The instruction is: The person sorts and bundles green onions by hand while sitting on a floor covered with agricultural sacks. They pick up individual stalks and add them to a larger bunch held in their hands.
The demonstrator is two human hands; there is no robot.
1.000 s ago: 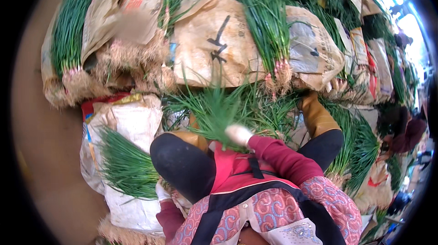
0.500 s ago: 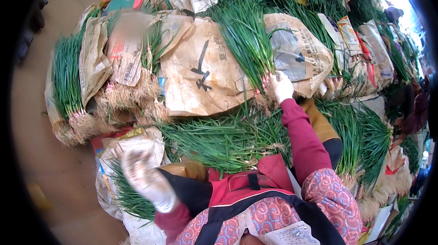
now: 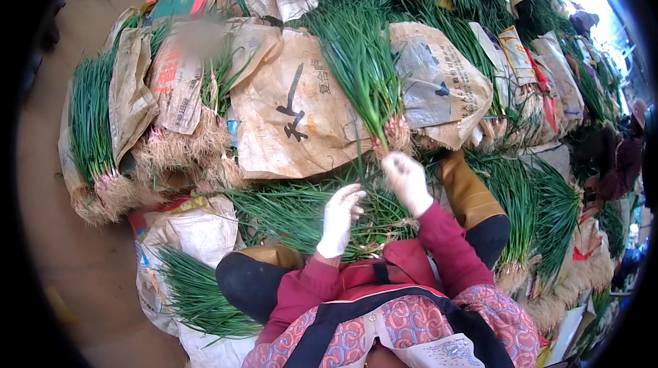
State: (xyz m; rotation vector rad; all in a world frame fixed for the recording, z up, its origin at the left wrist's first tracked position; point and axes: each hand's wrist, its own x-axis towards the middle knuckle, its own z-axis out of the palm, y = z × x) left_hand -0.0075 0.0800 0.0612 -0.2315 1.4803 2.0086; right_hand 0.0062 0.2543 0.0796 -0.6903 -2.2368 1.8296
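Leftward, brown floor (image 3: pixel 89 258) borders sacks (image 3: pixel 301 101) — hands: left (image 3: pixel 340 221) loosely spread, right (image 3: pixel 406 179) pinching a scallion (image 3: pixel 377 128).

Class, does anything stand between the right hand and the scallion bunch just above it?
Nothing visible does. The right hand is close below the root end of the scallion bunch, though contact is unclear; the left hand is lower left, out of the way.

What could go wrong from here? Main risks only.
Disarray: the right hand is at the root end of the upper green-onion bunch; a pull could disturb its other stalks.
Crushing: loose green onions lie close to the brown boots; a shifting foot might bruise them.
Snagging: the left hand is just by that tangle; fingers might catch stray leaves.
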